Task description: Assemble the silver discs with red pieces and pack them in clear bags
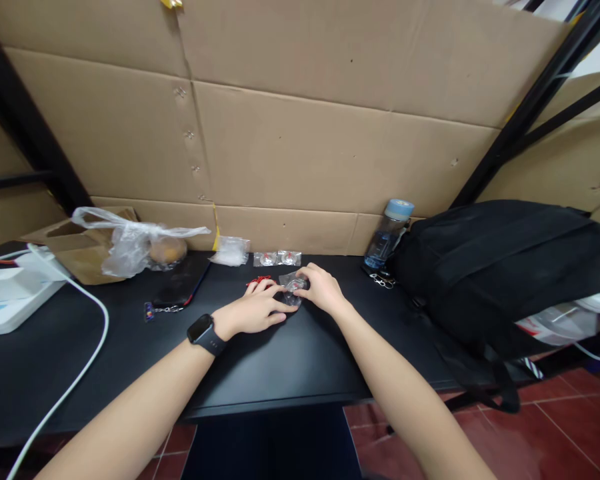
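A small clear plastic packet (294, 283) with a round item and a bit of red inside lies between my hands on the black desk. My right hand (321, 288) pinches its upper right side with thumb and fingers. My left hand (257, 308), a dark watch on its wrist, is stretched out with fingers apart, its fingertips touching the packet's left side. Under and behind the left fingers shows a red cord (258, 280), partly covered. Just beyond, two similar clear packets (277, 259) lie side by side near the cardboard wall.
To the left are a phone (180, 283) with a charm, a bag of white material (231, 251), a tied plastic bag (130, 247), a cardboard box (87, 257) and a white power strip (17, 293). A bottle (387, 233), keys (381, 281) and black backpack (495, 267) stand right.
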### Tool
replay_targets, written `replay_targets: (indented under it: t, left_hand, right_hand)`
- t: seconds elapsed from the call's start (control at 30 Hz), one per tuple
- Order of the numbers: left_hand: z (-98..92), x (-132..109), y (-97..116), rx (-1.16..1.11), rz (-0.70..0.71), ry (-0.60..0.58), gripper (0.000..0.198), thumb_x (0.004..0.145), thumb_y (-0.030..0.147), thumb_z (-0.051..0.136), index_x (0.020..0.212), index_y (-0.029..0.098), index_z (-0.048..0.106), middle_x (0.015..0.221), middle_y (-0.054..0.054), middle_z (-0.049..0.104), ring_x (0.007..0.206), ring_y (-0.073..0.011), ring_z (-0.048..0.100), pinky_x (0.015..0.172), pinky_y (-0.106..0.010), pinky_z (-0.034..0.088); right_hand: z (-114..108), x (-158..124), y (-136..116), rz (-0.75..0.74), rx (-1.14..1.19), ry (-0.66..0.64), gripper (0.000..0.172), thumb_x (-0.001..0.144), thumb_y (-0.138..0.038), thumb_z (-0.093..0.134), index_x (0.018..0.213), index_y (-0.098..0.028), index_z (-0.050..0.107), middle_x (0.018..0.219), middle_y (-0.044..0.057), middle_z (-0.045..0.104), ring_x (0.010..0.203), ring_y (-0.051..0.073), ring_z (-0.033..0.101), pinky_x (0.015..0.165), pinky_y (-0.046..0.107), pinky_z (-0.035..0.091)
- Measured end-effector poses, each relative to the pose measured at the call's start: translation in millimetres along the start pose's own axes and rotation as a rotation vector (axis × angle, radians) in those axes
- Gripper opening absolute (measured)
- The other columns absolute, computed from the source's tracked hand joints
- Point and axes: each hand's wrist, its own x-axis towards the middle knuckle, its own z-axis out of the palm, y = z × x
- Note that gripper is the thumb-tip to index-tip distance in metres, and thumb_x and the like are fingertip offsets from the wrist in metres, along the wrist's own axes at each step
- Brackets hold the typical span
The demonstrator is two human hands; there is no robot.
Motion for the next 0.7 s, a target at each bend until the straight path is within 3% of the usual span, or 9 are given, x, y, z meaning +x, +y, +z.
replay_targets:
  t: [0.2, 0.33, 0.43, 0.5, 0.57, 0.63, 0.7]
  left_hand:
    - [-5.1, -2, 0, 0.000, -0.005, -0.027, 0.032, 0.099, 0.044, 0.051, 0.128, 0.052, 0.061, 0.145, 0.000, 0.047, 0.134, -0.0344, 0.032, 0.110, -0.059, 0.024]
    - [-6.7, 1, 2, -0.042, -0.018, 0.063, 0.027, 0.096, 0.037, 0.054, 0.120, 0.041, 0.065, 0.132, -0.002, 0.057, 0.130, -0.0315, 0.038, 0.107, -0.052, 0.030]
    - [-4.3, 6, 3, -0.056, -0.072, 0.195, 0.030, 0.089, 0.025, 0.060, 0.119, 0.030, 0.060, 0.122, -0.005, 0.062, 0.122, -0.0286, 0.047, 0.100, -0.044, 0.037]
    - [-1.5, 9, 4, -0.013, -0.098, 0.274, 0.038, 0.085, 0.021, 0.063, 0.121, 0.028, 0.056, 0.122, -0.005, 0.062, 0.120, -0.0285, 0.048, 0.098, -0.043, 0.037]
    - [1.8, 12, 4, 0.033, -0.106, 0.320, 0.040, 0.086, 0.022, 0.064, 0.124, 0.028, 0.055, 0.126, -0.006, 0.061, 0.121, -0.0290, 0.047, 0.097, -0.043, 0.035]
    - [4.9, 14, 4, 0.048, -0.113, 0.333, 0.030, 0.089, 0.026, 0.063, 0.119, 0.028, 0.059, 0.125, -0.005, 0.062, 0.120, -0.0288, 0.047, 0.097, -0.043, 0.033]
    - [7.2, 16, 3, 0.033, -0.122, 0.327, 0.016, 0.091, 0.029, 0.061, 0.107, 0.027, 0.064, 0.118, -0.004, 0.065, 0.118, -0.0280, 0.048, 0.095, -0.043, 0.032]
  right_hand:
    - [12, 5, -8, 0.021, -0.057, 0.047, 0.029, 0.087, -0.021, 0.069, 0.115, -0.025, 0.064, 0.113, 0.006, 0.059, 0.101, 0.022, 0.060, 0.081, 0.030, 0.048]
    - [9, 5, 6, -0.151, 0.209, -0.075, 0.048, 0.077, -0.014, 0.074, 0.122, -0.025, 0.061, 0.118, 0.005, 0.055, 0.102, 0.020, 0.059, 0.089, 0.031, 0.048]
    - [-1, 3, 17, -0.209, 0.344, -0.118, 0.063, 0.072, -0.008, 0.075, 0.130, -0.024, 0.057, 0.123, 0.006, 0.050, 0.104, 0.020, 0.058, 0.092, 0.032, 0.048]
    - [-10, 1, 22, -0.218, 0.372, -0.144, 0.059, 0.075, -0.008, 0.073, 0.129, -0.023, 0.057, 0.122, 0.007, 0.049, 0.101, 0.020, 0.057, 0.090, 0.032, 0.048]
    - [-17, 1, 26, -0.236, 0.383, -0.149, 0.043, 0.084, -0.009, 0.064, 0.125, -0.022, 0.059, 0.118, 0.007, 0.051, 0.096, 0.018, 0.057, 0.088, 0.032, 0.048]
    - [-22, 1, 29, -0.252, 0.373, -0.122, 0.036, 0.089, -0.003, 0.053, 0.119, -0.020, 0.061, 0.113, 0.007, 0.053, 0.093, 0.017, 0.056, 0.088, 0.031, 0.047]
    - [-22, 1, 31, -0.251, 0.351, -0.125, 0.040, 0.083, 0.003, 0.055, 0.114, -0.020, 0.061, 0.109, 0.005, 0.053, 0.088, 0.015, 0.055, 0.085, 0.029, 0.046]
